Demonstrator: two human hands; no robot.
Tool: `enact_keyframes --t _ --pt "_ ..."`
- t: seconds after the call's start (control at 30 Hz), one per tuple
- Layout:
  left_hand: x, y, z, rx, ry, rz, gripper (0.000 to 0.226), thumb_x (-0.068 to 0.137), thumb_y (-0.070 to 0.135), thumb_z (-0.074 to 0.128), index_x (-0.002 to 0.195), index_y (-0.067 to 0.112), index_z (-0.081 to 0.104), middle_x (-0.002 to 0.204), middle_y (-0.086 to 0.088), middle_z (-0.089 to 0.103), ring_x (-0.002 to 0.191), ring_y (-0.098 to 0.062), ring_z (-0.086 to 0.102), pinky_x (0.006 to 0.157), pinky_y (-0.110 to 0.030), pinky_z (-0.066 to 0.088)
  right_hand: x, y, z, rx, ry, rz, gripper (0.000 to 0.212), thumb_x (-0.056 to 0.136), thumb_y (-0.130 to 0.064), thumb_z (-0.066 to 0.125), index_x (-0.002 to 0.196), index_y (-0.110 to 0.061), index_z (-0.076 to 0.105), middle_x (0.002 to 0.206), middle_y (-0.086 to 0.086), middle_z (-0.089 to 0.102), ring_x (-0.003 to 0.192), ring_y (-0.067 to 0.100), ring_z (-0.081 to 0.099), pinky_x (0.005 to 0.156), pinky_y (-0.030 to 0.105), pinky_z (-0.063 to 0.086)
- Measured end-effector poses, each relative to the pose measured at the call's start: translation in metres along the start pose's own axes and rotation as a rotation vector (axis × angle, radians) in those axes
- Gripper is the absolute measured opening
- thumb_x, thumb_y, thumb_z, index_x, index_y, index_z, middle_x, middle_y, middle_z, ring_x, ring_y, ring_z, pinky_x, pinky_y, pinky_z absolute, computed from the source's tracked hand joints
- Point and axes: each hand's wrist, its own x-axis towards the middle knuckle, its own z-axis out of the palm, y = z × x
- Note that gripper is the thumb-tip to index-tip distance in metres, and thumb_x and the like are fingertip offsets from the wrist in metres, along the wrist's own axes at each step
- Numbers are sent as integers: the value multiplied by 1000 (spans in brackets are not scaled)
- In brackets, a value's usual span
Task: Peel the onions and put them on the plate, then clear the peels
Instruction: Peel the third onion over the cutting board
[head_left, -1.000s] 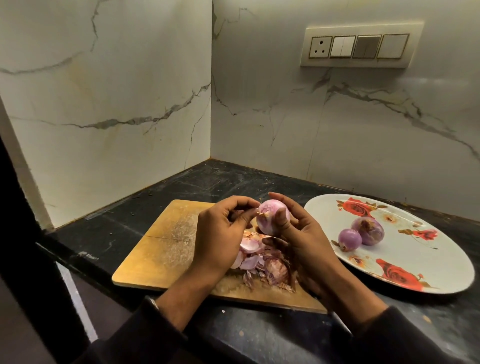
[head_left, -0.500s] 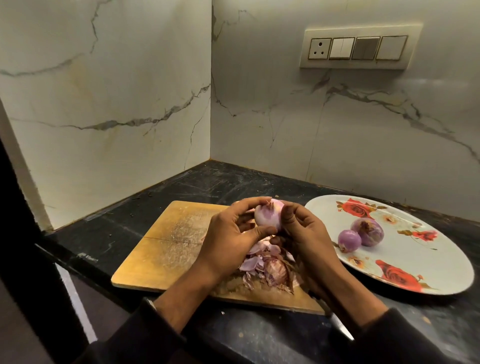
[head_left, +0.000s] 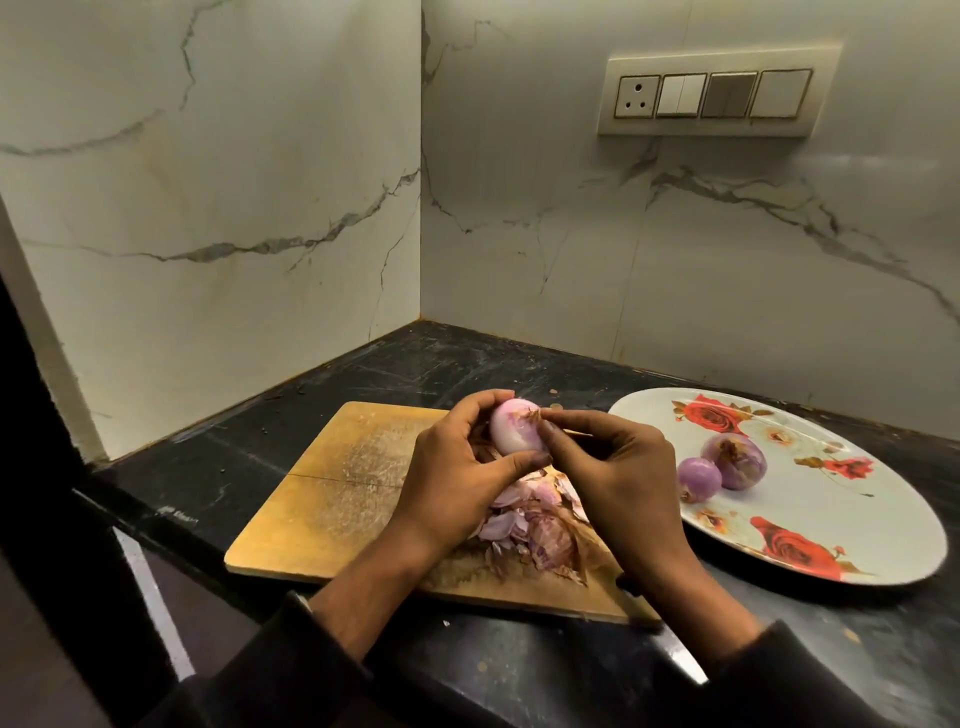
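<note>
The left hand (head_left: 457, 467) cups the onion (head_left: 514, 434) above the peels (head_left: 530, 525); the right hand's (head_left: 618, 467) fingers (head_left: 550, 423) pinch a dry shred. Best pulled slowly toward the root, onion gripped firmly.

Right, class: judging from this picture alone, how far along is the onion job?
Done: two peeled onions lie on the floral plate. In hand: the left hand holds a third onion while the right hand pinches skin at its tip. Left: finish it, plate it, then clear the peels heaped on the wooden cutting board.
</note>
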Motion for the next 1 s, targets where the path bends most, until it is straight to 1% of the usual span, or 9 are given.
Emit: enact_keyframes --t 0.13,0.27,0.33,0.43,0.47,0.67,0.83,0.9,1.0 --pt "-1 1 0 70 -8 38 66 71 22 89 130 26 60 117 12 66 103 2 65 83 -21 58 0 0 -2 -105 13 -90 18 85 -13 78 101 -20 80 86 -12 77 78 -6 71 69 14 57" --pt "-2 0 2 105 7 56 67 69 19 90 129 27 61 115 11 67 99 1 66 80 -21 59 -1 -2 0 -228 46 -147 16 81 -10 80 96 -16 82 83 -6 78 78 -3 70 65 4 49" --pt "-2 -1 3 116 6 66 66 70 19 90 129 25 62 115 9 68 96 -2 68 78 -22 60 -2 -1 2 -297 66 -170 13 79 -8 80 90 -16 82 79 -6 77 69 3 69 61 10 51" --pt "-2 -2 3 128 -6 77 65 71 22 90 130 23 62 115 8 68 93 -2 68 76 -20 59 -1 0 4 -385 66 -204 8 78 -6 79 81 -13 80 72 -2 75 61 9 65 58 32 56" --pt "-2 -2 3 129 -8 75 65 72 23 90 131 22 62 115 8 68 94 -1 68 76 -18 59 0 0 5 -402 65 -215 7 77 -6 79 80 -12 79 71 -1 74 60 11 64 56 33 55" --pt "-2 -2 3 54 -68 19 65 76 25 86 132 26 54 117 7 69 97 -2 69 80 -22 59 4 1 -1 -450 29 -263 7 80 -6 80 84 -11 78 74 1 73 61 10 62 56 20 50" --pt "-2 0 0 -75 -136 -89 58 75 39 80 125 28 53 115 7 69 98 -12 70 83 -39 61 8 5 -8 -424 23 -252 10 82 -4 78 85 -13 76 74 -5 69 63 3 59 60 3 38" --pt "-2 2 0 -148 -144 -124 53 80 37 75 127 25 54 119 1 67 103 -13 69 86 -35 61 9 7 -8 -367 16 -237 9 85 -5 77 88 -13 75 75 -10 66 66 -3 59 59 4 44" --pt "-2 3 -1 -222 -163 -142 39 93 24 66 129 22 53 122 -1 64 107 -10 67 83 -25 58 8 8 -5 -258 16 -143 7 89 -8 74 91 -14 73 78 -8 68 71 -1 64 64 5 48"
